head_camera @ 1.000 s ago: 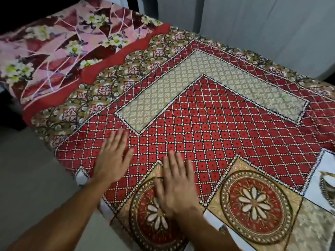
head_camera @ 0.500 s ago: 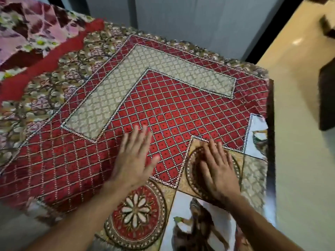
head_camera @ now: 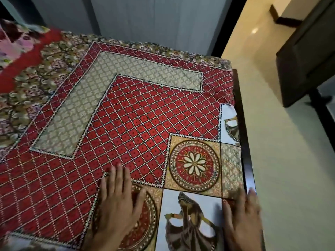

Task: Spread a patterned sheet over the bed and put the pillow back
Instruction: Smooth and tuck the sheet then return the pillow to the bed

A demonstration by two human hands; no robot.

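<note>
A: Head view: where was the patterned sheet [head_camera: 137, 120] located?

B: It lay flat across the bed [head_camera: 243, 142], covering it up to the far edge and the right edge. The sheet's red lattice field sat centrally. Medallion and figure panels ran along the near edge and toward the near right corner.

A: State of the left hand [head_camera: 117, 201]?

B: Palm down, fingers straight and close together, pressing on the sheet near the near edge. It gripped nothing.

A: And the right hand [head_camera: 243, 214]?

B: Blurred. Its fingers were extended and lay flat on the sheet at the right edge, close to the near right corner, with the fingertips reaching the dark bed frame. No grasp was visible.

A: Other items?

B: Pink floral fabric [head_camera: 10, 49] with a red border lay at the far left corner. Pale floor [head_camera: 290, 178] adjoined the right edge.
</note>
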